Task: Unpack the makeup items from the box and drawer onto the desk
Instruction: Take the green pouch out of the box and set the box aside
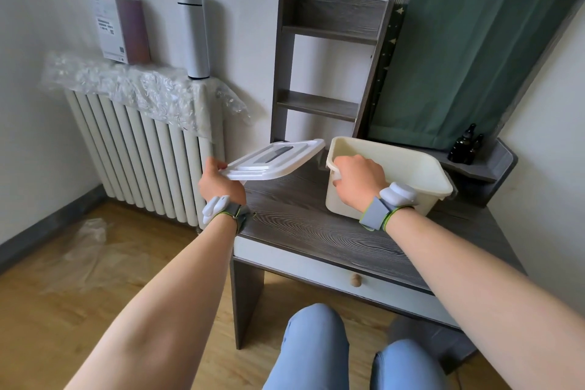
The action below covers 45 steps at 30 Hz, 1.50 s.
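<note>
We note dark glass bottles (465, 146) at the surface's (316, 231) rear right corner. The cream plastic box (411, 174) sits mid-surface; right grip (357, 180) clasps its near-left rim. Left grip (218, 180) holds the white lid (272, 161) over the left edge.

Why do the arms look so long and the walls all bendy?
In the head view, the wide-angle lens stretches what lies near the edges, so both forearms look huge, while the left hand on the lid and the right hand on the box look small; soft daylight, sharp focus, faint shadows.
</note>
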Available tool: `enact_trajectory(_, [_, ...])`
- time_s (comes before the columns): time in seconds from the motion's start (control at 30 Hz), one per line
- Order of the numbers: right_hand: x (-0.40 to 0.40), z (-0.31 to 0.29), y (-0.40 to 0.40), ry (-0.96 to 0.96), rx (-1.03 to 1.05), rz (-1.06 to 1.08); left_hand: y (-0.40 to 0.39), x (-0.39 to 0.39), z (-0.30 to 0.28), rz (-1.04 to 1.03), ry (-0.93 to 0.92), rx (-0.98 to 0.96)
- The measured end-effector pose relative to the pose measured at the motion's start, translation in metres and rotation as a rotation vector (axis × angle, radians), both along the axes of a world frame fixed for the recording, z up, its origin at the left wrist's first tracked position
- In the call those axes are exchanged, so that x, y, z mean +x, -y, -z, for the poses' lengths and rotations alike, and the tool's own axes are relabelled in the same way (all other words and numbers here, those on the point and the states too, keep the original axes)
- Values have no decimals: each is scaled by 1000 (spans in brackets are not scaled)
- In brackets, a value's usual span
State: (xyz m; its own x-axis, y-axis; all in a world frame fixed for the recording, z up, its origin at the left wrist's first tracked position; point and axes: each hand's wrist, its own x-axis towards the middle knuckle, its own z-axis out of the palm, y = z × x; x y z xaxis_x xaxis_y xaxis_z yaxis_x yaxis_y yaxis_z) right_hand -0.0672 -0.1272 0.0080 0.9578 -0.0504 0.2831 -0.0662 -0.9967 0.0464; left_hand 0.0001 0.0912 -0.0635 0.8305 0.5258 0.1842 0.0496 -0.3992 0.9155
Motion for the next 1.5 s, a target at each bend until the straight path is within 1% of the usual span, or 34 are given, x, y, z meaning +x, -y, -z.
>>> enact_trajectory(0.2, [-7, -4, -2, 3, -40, -7, -5, -9, 2, -73, 51, -124])
enact_trajectory(0.33, [-9, -13, -4, 58, -76, 1, -7, -12, 0, -42, -6, -56])
enact_trajectory(0.43, [-10, -22, -10, 94, -100, -48, -1, -11, -2, -7, -31, -22])
enact_trajectory(0.57, [-12, -28, -18, 92, -119, -146, 6, -17, 2, 82, 38, 96])
enact_trajectory(0.7, [-14, -26, -21, 101, -161, -253, -3, -14, 17, 258, 110, 293])
enact_trajectory(0.83, [-15, -29, -25, 153, -100, -355, -16, -12, 27, 368, 46, 462])
enact_trajectory(0.93, [-15, -32, -32, 136, -73, -434, -27, -10, 32, 450, -33, 515])
enact_trajectory(1.07, [-16, -32, -40, 95, -118, -495, -39, -11, 31, 539, -111, 455])
enact_trajectory(1.17, [-16, -32, -43, 61, -88, -521, -41, -9, 34, 494, -116, 383])
enact_trajectory(1.27, [-20, -31, -43, 47, -85, -556, -38, -10, 31, 367, -41, 296])
enact_trajectory(1.4, [-22, -26, -37, 38, -87, -591, -37, -11, 15, 209, 67, 53])
enact_trajectory(1.5, [-22, -23, -32, 16, -58, -602, -34, -12, 3, 215, 174, -63])
